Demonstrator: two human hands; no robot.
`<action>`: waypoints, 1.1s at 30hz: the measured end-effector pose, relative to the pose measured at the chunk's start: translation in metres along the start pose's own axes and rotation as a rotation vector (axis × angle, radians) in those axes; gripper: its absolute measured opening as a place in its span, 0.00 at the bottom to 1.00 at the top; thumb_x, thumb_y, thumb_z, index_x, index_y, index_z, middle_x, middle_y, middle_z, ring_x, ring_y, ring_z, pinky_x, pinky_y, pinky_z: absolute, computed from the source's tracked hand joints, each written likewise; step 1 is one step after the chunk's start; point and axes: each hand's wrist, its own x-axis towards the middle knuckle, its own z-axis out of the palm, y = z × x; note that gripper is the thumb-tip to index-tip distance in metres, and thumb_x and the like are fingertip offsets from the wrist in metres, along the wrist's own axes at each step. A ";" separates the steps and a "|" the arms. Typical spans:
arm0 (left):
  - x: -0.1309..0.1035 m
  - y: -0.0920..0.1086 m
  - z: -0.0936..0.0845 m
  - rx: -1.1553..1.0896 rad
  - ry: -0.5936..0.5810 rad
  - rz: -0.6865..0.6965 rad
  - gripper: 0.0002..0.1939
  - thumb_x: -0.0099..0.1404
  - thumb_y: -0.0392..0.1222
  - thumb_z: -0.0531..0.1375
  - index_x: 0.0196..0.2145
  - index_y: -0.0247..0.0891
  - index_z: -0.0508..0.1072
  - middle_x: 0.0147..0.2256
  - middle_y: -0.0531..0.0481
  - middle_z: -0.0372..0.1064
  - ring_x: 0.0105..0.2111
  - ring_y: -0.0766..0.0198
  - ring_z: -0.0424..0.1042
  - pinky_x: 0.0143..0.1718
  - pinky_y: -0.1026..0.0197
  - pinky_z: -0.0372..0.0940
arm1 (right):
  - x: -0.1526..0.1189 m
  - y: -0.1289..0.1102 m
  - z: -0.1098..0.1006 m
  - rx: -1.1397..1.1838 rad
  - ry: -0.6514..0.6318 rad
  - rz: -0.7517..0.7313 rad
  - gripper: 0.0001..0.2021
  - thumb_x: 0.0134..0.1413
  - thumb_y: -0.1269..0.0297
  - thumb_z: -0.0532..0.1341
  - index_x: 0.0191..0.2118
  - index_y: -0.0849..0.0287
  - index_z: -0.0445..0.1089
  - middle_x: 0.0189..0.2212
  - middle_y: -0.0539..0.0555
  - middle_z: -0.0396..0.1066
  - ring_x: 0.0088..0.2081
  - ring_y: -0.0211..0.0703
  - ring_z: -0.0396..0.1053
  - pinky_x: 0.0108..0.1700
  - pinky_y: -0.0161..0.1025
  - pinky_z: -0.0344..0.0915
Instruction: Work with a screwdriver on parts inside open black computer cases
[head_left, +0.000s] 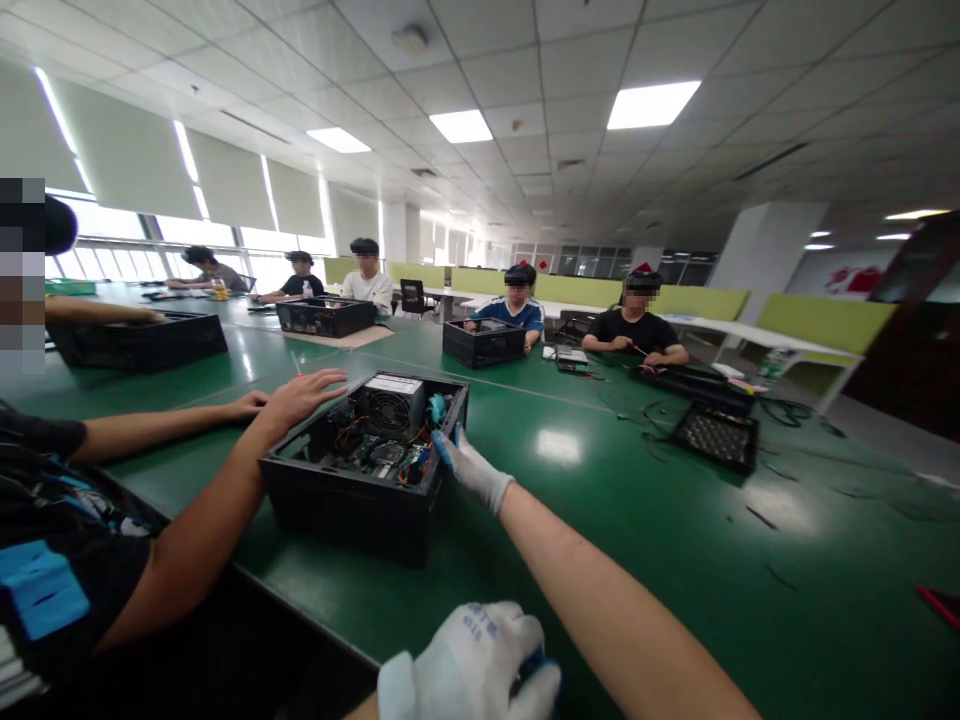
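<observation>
An open black computer case (pixel 360 515) lies on the green table, tilted slightly to my view. Inside it are a silver power supply (pixel 391 408), a circuit board with loose cables, and a small teal piece (pixel 436 408) by the right rim. My right hand (pixel 476 470), in a white glove with a blue palm, touches the case's right rim with fingers stretched and thumb apart. Low in the middle, my gloved left hand (pixel 476 660) is closed, fingers curled; whatever may be in it is hidden. A co-worker's bare hand (pixel 307 398) is over the case's far left edge.
A co-worker sits close on my left, the other hand (pixel 251 405) on the table (pixel 570 540). More black cases (pixel 484 343) stand before other people. A black perforated panel (pixel 716 438), loose cables (pixel 787 410) and scraps lie to the right. A red-edged object (pixel 937 607) shows far right.
</observation>
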 end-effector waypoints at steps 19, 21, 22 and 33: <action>-0.003 -0.037 0.061 -0.080 -0.140 -0.065 0.12 0.74 0.47 0.52 0.37 0.41 0.71 0.37 0.48 0.74 0.37 0.57 0.75 0.42 0.57 0.69 | -0.197 0.051 -0.094 -0.311 0.254 0.307 0.40 0.65 0.34 0.49 0.66 0.64 0.66 0.65 0.68 0.66 0.67 0.61 0.62 0.71 0.62 0.52; 0.004 -0.036 0.063 -0.087 -0.144 -0.054 0.13 0.75 0.48 0.51 0.37 0.41 0.70 0.37 0.48 0.74 0.37 0.58 0.75 0.42 0.57 0.68 | -0.214 0.052 -0.099 -0.327 0.302 0.326 0.38 0.65 0.35 0.51 0.65 0.63 0.67 0.64 0.67 0.67 0.66 0.59 0.64 0.71 0.60 0.54; 0.008 -0.035 0.065 -0.091 -0.145 -0.051 0.13 0.75 0.48 0.51 0.37 0.40 0.70 0.37 0.48 0.73 0.37 0.58 0.74 0.42 0.58 0.68 | -0.220 0.053 -0.101 -0.332 0.321 0.326 0.37 0.65 0.36 0.52 0.64 0.62 0.68 0.64 0.66 0.68 0.66 0.59 0.64 0.71 0.59 0.54; 0.023 -0.020 0.080 -0.053 -0.178 -0.045 0.15 0.77 0.47 0.48 0.36 0.40 0.70 0.37 0.47 0.74 0.38 0.57 0.75 0.44 0.56 0.69 | -0.232 0.052 -0.104 -0.366 0.369 0.196 0.29 0.64 0.42 0.56 0.60 0.57 0.72 0.60 0.63 0.72 0.64 0.59 0.68 0.68 0.57 0.61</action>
